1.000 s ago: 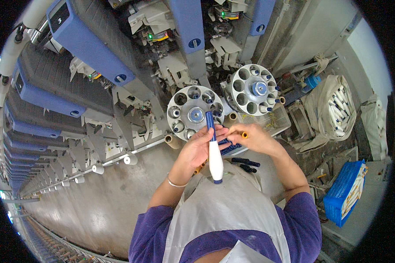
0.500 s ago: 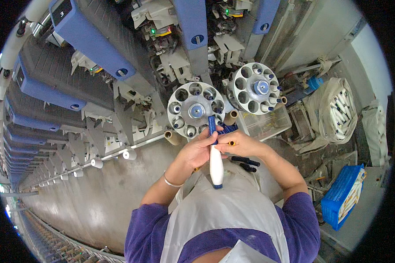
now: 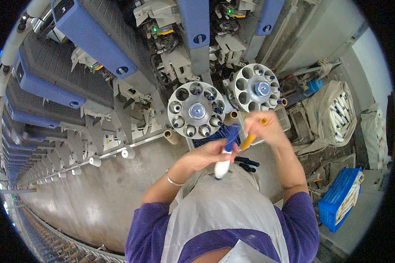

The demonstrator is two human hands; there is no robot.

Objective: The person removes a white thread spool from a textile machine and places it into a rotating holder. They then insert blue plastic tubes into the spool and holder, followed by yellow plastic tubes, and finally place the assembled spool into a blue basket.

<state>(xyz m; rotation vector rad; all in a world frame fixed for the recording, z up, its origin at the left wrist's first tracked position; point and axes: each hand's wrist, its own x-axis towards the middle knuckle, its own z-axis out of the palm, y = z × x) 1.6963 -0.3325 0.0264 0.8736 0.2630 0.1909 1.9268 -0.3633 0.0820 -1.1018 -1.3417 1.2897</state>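
Observation:
My left hand (image 3: pixel 208 154) is closed around a yarn bobbin, white thread (image 3: pixel 222 169) wound on a blue tube. The bobbin tilts in front of my apron, its bare blue end pointing up and right. To its right, my right hand (image 3: pixel 267 128), blurred by motion, grips a yellow tube (image 3: pixel 249 141) that slants down toward the left hand. Just beyond the hands stands a round magazine (image 3: pixel 186 111) with bobbins in several of its holes. Dark blue tubes (image 3: pixel 206 139) lie in a heap below it, partly behind my left hand.
A second round magazine (image 3: pixel 251 87) holds bobbins mostly along its right side. Black tubes (image 3: pixel 248 167) lie near my apron. On the right are a cloth sack (image 3: pixel 317 107) of bobbins and a blue basket (image 3: pixel 335 199). Blue-and-grey winding machines (image 3: pixel 92 39) line the far left.
My right hand has moved up and right, away from the bobbin, and more of the yellow tube shows. The bobbin in my left hand has tilted and shifted slightly right.

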